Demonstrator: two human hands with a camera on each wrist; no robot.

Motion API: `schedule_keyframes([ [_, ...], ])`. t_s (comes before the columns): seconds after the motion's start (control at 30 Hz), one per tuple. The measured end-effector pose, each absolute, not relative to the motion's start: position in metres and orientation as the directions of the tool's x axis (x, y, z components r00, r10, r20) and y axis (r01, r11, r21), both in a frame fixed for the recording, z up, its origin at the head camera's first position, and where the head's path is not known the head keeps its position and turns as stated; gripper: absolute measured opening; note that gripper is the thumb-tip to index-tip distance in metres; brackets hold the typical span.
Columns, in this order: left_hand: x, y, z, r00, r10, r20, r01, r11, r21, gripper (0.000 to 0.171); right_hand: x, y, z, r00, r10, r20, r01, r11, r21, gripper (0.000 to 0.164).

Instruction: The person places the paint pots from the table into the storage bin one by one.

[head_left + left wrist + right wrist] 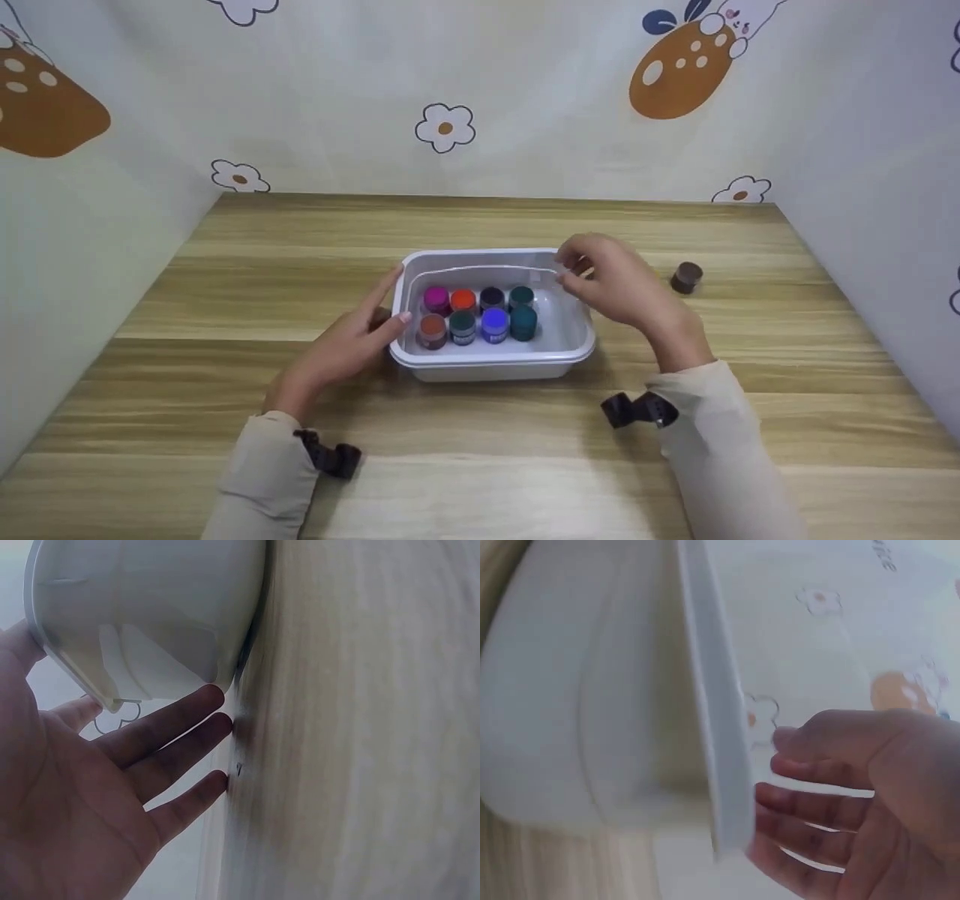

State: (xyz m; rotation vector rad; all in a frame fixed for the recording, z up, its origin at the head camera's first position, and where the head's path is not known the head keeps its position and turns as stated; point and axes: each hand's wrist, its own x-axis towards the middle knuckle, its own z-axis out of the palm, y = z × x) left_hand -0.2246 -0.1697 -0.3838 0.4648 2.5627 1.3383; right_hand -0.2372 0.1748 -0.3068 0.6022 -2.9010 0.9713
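Observation:
A white plastic tub (491, 370) stands on the table. Inside, toward its left and middle, several small paint jars stand in two rows, among them a magenta jar (436, 300), an orange-red jar (463, 301) and a blue jar (494, 324). My left hand (341, 345) touches the tub's left end with thumb and forefinger at the rim; its other fingers extend loosely below, seen in the left wrist view. My right hand (619, 285) hovers at the back right corner, fingers loosely bent beside the rim (724, 705). Nothing shows between those fingers.
One dark brown jar (686, 277) stands outside the tub, on the wood-grain table (772, 337) to the right of my right hand. A pale patterned curtain (517, 97) encloses the table at the back and sides.

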Motion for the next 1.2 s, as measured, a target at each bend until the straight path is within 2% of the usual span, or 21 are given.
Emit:
schedule_keyframes([
  [0.23, -0.226, -0.17, -0.383, -0.926, 0.376, -0.039, 0.181, 0.532, 0.827, 0.07, -0.239, 0.224, -0.323, -0.957, -0.172, 0.233, -0.286, 0.686, -0.669, 0.022],
  [0.4, -0.226, -0.171, -0.383, -0.93, 0.365, -0.044, 0.174, 0.541, 0.823, 0.07, -0.246, 0.247, -0.341, -0.967, -0.063, 0.247, -0.225, 0.667, -0.71, 0.026],
  [0.53, -0.225, -0.172, -0.383, -0.93, 0.366, -0.039, 0.178, 0.54, 0.823, 0.07, -0.25, 0.259, -0.355, -0.98, -0.002, 0.198, -0.153, 0.64, -0.753, 0.034],
  [0.7, -0.224, -0.171, -0.384, -0.927, 0.373, -0.031, 0.188, 0.536, 0.823, 0.07, -0.252, 0.272, -0.369, -0.99, 0.025, 0.137, -0.089, 0.64, -0.764, 0.043],
  [1.2, -0.223, -0.17, -0.383, -0.928, 0.369, -0.048, 0.177, 0.551, 0.815, 0.07, -0.26, 0.282, -0.391, -0.999, -0.031, 0.035, -0.046, 0.612, -0.79, 0.048],
])
